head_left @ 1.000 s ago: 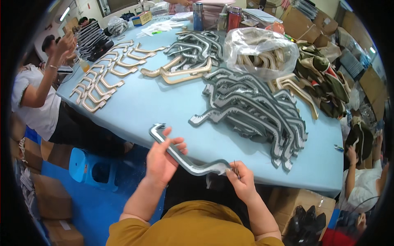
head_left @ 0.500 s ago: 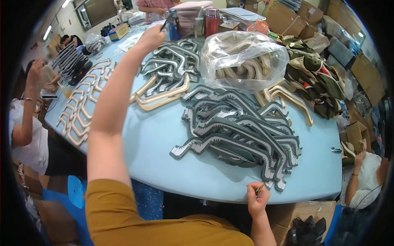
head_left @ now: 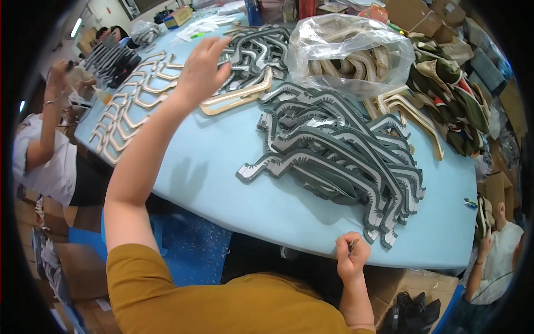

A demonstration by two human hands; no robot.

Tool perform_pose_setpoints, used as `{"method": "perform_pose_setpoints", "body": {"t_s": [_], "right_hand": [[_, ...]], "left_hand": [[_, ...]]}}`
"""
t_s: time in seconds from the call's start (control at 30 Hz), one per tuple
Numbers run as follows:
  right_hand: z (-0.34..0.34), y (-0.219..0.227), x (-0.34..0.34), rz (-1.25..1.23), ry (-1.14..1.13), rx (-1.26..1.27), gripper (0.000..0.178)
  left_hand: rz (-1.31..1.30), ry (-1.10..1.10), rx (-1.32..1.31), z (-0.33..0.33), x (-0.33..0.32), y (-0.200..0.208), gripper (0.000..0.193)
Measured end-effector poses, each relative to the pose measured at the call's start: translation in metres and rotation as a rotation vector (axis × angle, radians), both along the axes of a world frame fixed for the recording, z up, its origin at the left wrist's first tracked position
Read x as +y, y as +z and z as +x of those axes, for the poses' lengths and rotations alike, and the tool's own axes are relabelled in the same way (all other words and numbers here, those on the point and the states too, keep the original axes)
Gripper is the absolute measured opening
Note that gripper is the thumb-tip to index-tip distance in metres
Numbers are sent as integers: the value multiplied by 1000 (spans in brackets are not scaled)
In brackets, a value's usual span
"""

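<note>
My left hand (head_left: pixel 201 69) is raised over the far left part of the table, fingers stretched and apart, holding nothing that I can see. Just beyond it lies a heap of grey-and-white bent strips (head_left: pixel 261 53), with a cream bent piece (head_left: pixel 239 100) in front. At the table's near edge my right hand (head_left: pixel 352 257) is closed around something small and dark, mostly hidden by the fingers. Close by is the end of a large pile of dark grey bent strips (head_left: pixel 334 147) with white bands and notched edges.
Cream bent pieces (head_left: pixel 125 114) lie spread on the left of the blue table (head_left: pixel 222 189). Behind the large pile stands a clear plastic bag (head_left: pixel 350 61) of cream pieces. Green fabric items (head_left: pixel 453 94) are heaped at right. Co-workers sit on both sides.
My left hand has drawn back toward me and its fingers have opened; the thin dark object it held is no longer in it. The view has shifted; my right hand stays closed near the edge.
</note>
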State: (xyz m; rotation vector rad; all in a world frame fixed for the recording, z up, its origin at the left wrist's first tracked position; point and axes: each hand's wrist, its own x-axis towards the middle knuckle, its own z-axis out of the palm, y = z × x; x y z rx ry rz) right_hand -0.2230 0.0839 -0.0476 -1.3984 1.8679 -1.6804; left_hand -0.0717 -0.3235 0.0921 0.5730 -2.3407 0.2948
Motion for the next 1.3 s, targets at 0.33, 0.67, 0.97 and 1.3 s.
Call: {"method": "perform_pose_setpoints", "body": {"t_s": [0.33,0.67,0.97,1.3], "right_hand": [[-4,5,-1,-89,40,-19,7],[-9,8,-5,-16,26,-70,10],[7,9,12,-7,57,-13,14],[3,3,-7,-64,-107,-28,16]], "left_hand": [[410,202,93,79,198,-155,30],[342,315,204,78,195,-157,18],[298,299,301,86,219,-141,23],[168,-361,423,0,189,-62,21]]}}
